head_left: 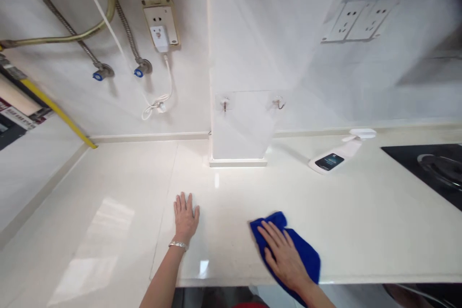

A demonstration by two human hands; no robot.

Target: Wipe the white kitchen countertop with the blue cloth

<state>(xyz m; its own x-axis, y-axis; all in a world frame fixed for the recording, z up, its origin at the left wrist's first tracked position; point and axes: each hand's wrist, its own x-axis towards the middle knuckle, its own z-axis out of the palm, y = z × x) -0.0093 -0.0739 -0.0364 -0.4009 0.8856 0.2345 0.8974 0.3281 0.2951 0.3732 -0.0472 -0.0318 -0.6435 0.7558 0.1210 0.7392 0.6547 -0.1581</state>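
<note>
My right hand (285,257) lies flat, fingers stretched out, on a blue cloth (305,250) near the front edge of the white countertop (224,245). Part of the cloth hangs over that edge. To the left, my left hand (186,219) rests palm down on the bare counter with its fingers spread, a silver bracelet on the wrist. Beyond the cloth, toward the back right, stands a white spray bottle (341,154) with a dark label.
A black cooktop (433,166) is set into the counter at the right. A wall pillar (238,130) with two hooks juts out at the back. Water valves (142,68), a plugged-in white adapter (159,38) and a yellow pipe (61,113) are on the left.
</note>
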